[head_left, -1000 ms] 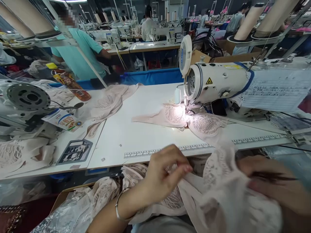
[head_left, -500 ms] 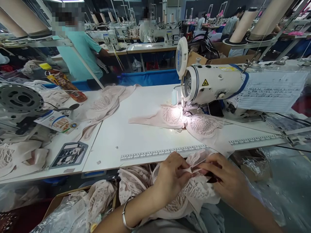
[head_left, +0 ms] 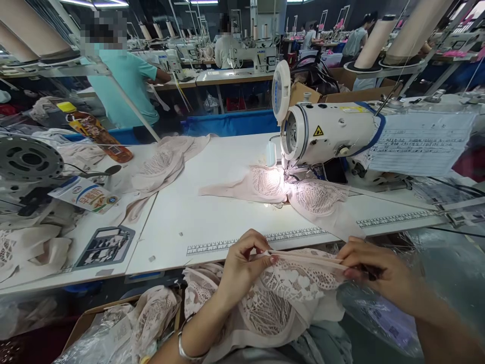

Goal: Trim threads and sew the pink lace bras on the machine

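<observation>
Two hands hold one pale pink lace garment piece at six o'clock, just off the near edge of the white work surface and over the person's lap. The left hand, a silver bangle on its wrist, is pinched shut on the left end of the piece's narrow top edge; the right hand is closed on the right end, with something dark tucked under its fingers that I cannot make out. Between them the edge is drawn out straight and level while the lace hangs loose below. I judge the step in hand to be straightening that edge for a look along it; whatever follows calls for steady tension from both pinches so the strip does not twist. At one o'clock stands the white industrial sewing machine, its lamp lit over another pale lace piece lying under the needle. More lace sits bagged in a cardboard box at eight o'clock
</observation>
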Demonstrator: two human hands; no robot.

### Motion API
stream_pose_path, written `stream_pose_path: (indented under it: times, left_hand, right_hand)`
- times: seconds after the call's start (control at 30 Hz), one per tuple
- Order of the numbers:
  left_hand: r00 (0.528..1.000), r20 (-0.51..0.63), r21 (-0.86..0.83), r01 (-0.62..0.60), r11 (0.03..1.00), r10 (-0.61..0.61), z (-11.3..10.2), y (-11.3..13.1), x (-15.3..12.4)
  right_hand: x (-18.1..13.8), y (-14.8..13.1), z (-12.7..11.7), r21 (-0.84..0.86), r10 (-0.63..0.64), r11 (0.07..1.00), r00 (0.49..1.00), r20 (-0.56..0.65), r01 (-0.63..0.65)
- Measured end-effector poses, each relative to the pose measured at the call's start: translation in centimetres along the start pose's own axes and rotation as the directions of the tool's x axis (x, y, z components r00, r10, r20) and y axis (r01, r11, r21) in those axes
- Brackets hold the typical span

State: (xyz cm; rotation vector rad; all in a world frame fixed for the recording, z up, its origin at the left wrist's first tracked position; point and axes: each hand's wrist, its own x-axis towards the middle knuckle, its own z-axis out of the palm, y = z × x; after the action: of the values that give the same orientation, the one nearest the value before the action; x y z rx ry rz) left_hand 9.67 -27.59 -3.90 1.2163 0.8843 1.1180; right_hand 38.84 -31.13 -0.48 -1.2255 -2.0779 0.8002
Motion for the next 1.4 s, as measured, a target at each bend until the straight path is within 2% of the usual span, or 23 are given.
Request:
stream_pose_path:
  times: [0.1, 0.23, 0.5, 0.67, 0.8, 0.83, 0.9, 0.93, 1.0, 1.03, 1.07, 1.13, 1.23, 1.4]
  left_hand:
    - [0.997, -0.057, 0.057, -0.046, 0.997, 0.049, 0.1, -0.3, -0.2]
    - [0.988, -0.107, 0.129, -0.099, 0.987, 0.113, 0.2, -0.6, -0.4]
    - [0.977, -0.164, 0.162, -0.107, 0.981, 0.134, 0.0, -0.9, -0.2]
    - [0.980, -0.156, 0.123, -0.108, 0.986, 0.127, 0.1, -1.2, -0.1]
    - [0.990, -0.091, 0.026, -0.109, 0.994, 0.111, -0.1, -1.2, 0.1]
    - [0.995, -0.039, -0.004, -0.093, 0.996, 0.093, -0.2, -0.9, 0.2]
    - [0.987, 0.158, -0.015, -0.038, 0.999, 0.040, -0.3, 0.2, 0.5]
    - [0.959, 0.283, 0.018, -0.019, 1.000, 0.013, -0.3, 0.8, 0.7]
    - [0.870, 0.493, 0.122, -0.056, 0.991, -0.012, 0.3, 2.2, 1.0]
    - [0.830, 0.558, 0.169, -0.113, 0.979, -0.001, 0.8, 2.7, 1.1]
    - [0.812, 0.584, 0.196, -0.174, 0.965, 0.028, 1.5, 3.1, 1.3]
    - [0.817, 0.569, 0.211, -0.257, 0.943, 0.096, 2.9, 3.2, 1.4]
    - [0.852, 0.506, 0.198, -0.264, 0.944, 0.132, 4.3, 2.5, 1.5]
    - [0.874, 0.463, 0.150, -0.239, 0.959, 0.146, 4.2, 2.0, 2.0]
  right_hand:
    - [0.1, -0.2, -0.1, -0.088, -0.014, 0.996, 0.991, -0.131, 0.002]
    - [0.0, -0.4, 0.9, -0.124, 0.012, 0.991, 0.962, -0.271, -0.047]
    - [0.0, 0.7, 2.6, -0.144, 0.174, 0.956, 0.888, -0.425, -0.256]
    - [0.9, -0.4, 1.5, -0.172, 0.133, 0.964, 0.931, -0.341, -0.201]
    - [0.7, -0.6, -0.7, -0.013, 0.174, 0.983, 0.960, -0.221, -0.181]
    - [0.6, -0.6, -1.3, 0.034, 0.165, 0.986, 0.966, -0.197, -0.162]
    - [0.5, -0.7, -2.2, 0.108, 0.127, 0.988, 0.980, -0.152, -0.111]
    - [0.6, -1.0, -2.3, 0.127, 0.113, 0.987, 0.986, -0.119, -0.098]
    - [1.1, -2.2, -2.1, 0.118, 0.116, 0.987, 0.993, -0.030, -0.112]
    - [1.5, -3.0, -1.6, 0.093, 0.135, 0.986, 0.991, 0.018, -0.137]
    - [1.9, -3.8, -1.1, 0.066, 0.151, 0.986, 0.988, 0.046, -0.153]
    - [2.7, -5.3, 0.1, 0.030, 0.152, 0.988, 0.987, 0.058, -0.154]
    - [3.2, -5.8, 1.1, -0.015, 0.134, 0.991, 0.989, 0.062, -0.133]
    - [1.8, -3.1, 0.2, 0.047, 0.194, 0.980, 0.981, 0.025, -0.195]
